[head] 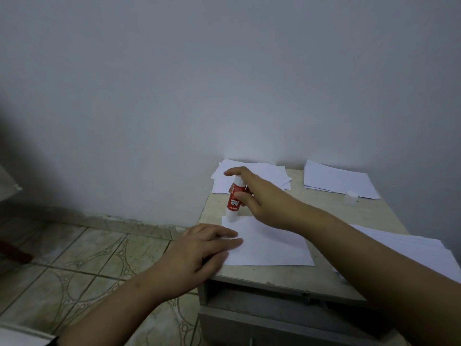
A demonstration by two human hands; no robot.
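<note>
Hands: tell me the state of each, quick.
Left hand: open, fingers flat on the white paper sheet.
Right hand: grips the glue stick, tip down on that sheet.

Dim, flat indoor light with a bluish-grey cast. A dark shadow fills the left edge over the wall (224,71) and floor (74,265). White paper sheets (269,248) on the bench (369,211) look brightest. Wide-angle bending at the edges; slight overall softness.

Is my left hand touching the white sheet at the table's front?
Touching. The head view shows the left hand lying flat on the sheet, fingers pressed against its left edge.
</note>
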